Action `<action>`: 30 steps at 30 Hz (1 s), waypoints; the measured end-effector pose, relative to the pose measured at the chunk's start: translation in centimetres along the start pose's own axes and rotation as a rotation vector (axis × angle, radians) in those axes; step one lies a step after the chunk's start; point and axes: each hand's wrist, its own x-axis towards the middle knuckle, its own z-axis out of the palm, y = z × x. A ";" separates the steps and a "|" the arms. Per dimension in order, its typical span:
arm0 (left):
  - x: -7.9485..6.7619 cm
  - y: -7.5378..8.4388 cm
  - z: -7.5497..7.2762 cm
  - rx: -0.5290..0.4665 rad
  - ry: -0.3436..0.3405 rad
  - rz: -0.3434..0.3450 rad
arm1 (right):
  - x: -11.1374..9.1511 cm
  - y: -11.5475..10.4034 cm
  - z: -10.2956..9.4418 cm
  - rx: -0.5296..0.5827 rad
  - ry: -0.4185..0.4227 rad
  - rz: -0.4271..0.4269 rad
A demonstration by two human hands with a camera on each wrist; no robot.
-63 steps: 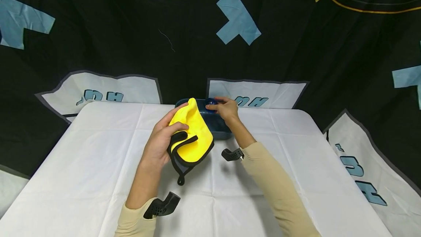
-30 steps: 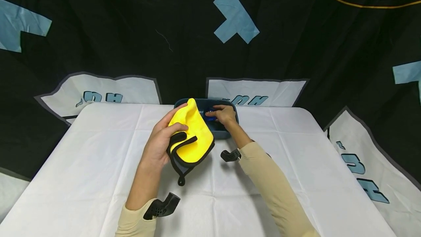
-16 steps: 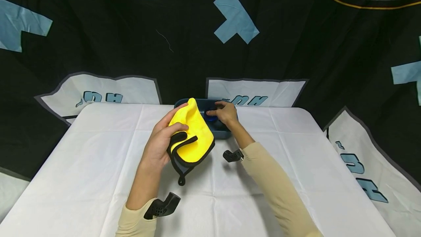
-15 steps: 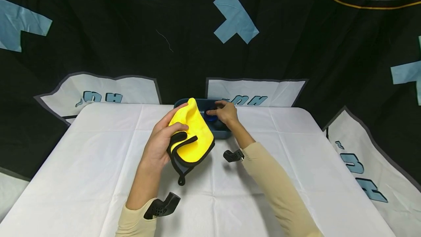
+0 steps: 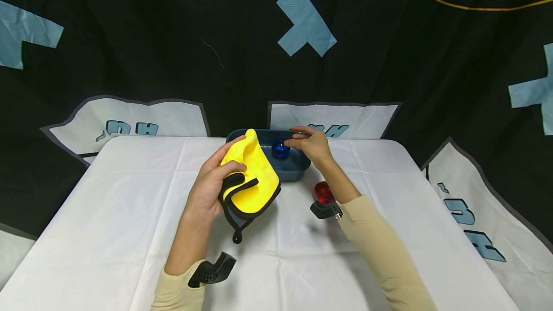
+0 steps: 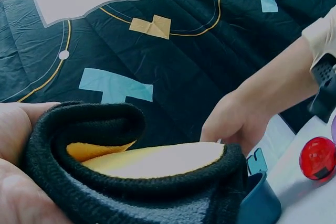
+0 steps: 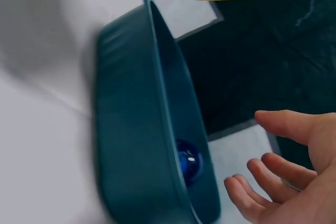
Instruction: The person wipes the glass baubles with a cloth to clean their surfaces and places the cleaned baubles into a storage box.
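Observation:
In the head view my left hand (image 5: 206,188) grips a folded yellow microfiber cloth (image 5: 257,174) with black edging and a grey back. Its thumb lies over the yellow side. Beyond it stands a dark blue-green plastic bin (image 5: 291,175), partly hidden by the cloth. A shiny blue ball (image 5: 281,149) lies inside. My right hand (image 5: 315,148) hovers at the bin's right end. The right wrist view shows that hand (image 7: 294,166) with spread, loosely bent fingers and nothing in them, apart from the ball (image 7: 190,161).
A clear red ball (image 5: 323,192) lies on the white-covered table (image 5: 129,234), partly behind my right wrist's black camera (image 5: 326,209). Part of a purple round thing (image 6: 334,128) shows beside it in the left wrist view. A black printed cloth (image 5: 173,52) hangs behind the table.
My right hand has lowered the blue ball into the bin, let it go and drawn back to the right. The red ball has come into view. My left hand keeps still with the cloth.

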 end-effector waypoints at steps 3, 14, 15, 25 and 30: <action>0.0 0.0 0.0 -0.006 -0.006 -0.004 | -0.9 0.0 -1.5 0.028 -0.011 0.002; 0.0 0.1 -0.1 -0.010 -0.005 -0.005 | -4.3 1.5 -6.9 -0.085 -0.062 0.035; 0.0 0.1 -0.1 -0.012 -0.007 -0.004 | -4.6 1.7 -7.3 -0.099 -0.071 0.038; 0.0 0.1 -0.1 -0.011 -0.020 -0.003 | -7.7 4.2 -11.1 -0.145 -0.175 0.101; 0.0 0.0 0.0 0.000 -0.018 -0.007 | -8.8 5.9 -12.4 -0.157 -0.244 0.105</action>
